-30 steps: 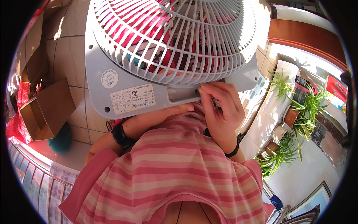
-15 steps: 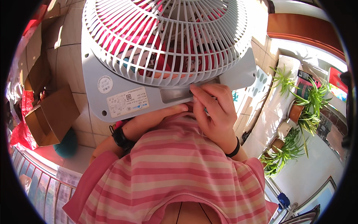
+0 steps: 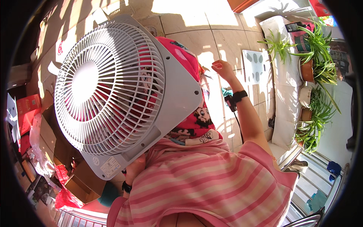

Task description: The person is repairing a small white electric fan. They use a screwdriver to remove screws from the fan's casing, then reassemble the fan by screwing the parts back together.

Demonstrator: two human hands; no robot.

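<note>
A grey box fan [image 3: 177, 104] with a round slatted grille lies tilted across my lap, over a red printed cloth [image 3: 200, 119]. My left hand [image 3: 137, 166] holds the fan's near lower edge, next to its white label; its fingers are partly hidden under the housing. My right hand [image 3: 224, 70] is away from the fan, stretched out over the tiled floor to the right. Its fingers are curled together, and whatever may be in them is too small to make out.
A black plug with a cord [image 3: 230, 103] lies below my right wrist. Farther right are a bathroom scale [image 3: 254, 66] and potted spider plants [image 3: 315, 72]. At the lower left stand an open cardboard box [image 3: 85, 181] and a teal ball [image 3: 108, 193].
The fan has swung left and turned, showing more of its grille. My right hand has left the fan's edge and reached out to the right; my left hand stays at the near edge.
</note>
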